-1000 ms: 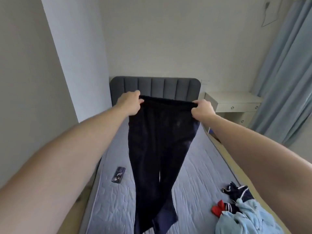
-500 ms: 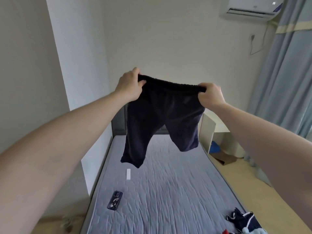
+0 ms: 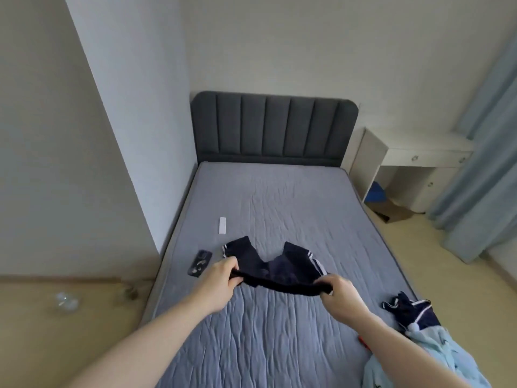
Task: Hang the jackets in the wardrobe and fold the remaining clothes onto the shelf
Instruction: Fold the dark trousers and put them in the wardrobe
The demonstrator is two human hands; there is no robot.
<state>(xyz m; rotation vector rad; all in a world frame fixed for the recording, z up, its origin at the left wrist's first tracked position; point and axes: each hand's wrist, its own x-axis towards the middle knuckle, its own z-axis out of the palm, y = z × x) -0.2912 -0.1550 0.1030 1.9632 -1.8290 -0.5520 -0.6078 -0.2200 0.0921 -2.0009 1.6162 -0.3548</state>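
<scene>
Dark navy trousers [image 3: 279, 267] with white side stripes lie spread on the grey mattress [image 3: 279, 208], legs pointing toward the headboard. My left hand [image 3: 223, 275] pinches the left end of the waistband. At the waistband's right end my right hand [image 3: 337, 289] grips the cloth. The waistband is held slightly above the mattress. More clothes sit at the bed's near right corner: a navy garment with white trim [image 3: 414, 312] and a light blue garment [image 3: 425, 357].
A dark phone [image 3: 200, 262] and a white remote [image 3: 222, 225] lie on the mattress's left side. The grey headboard [image 3: 274, 127] stands at the far end. A white desk [image 3: 414, 161] and blue curtains [image 3: 486, 163] are on the right, with a cardboard box [image 3: 391, 211] on the floor.
The trousers came down from being held up in the air onto the mattress, legs flung forward. Both hands lowered with the waistband and my view tilted down.
</scene>
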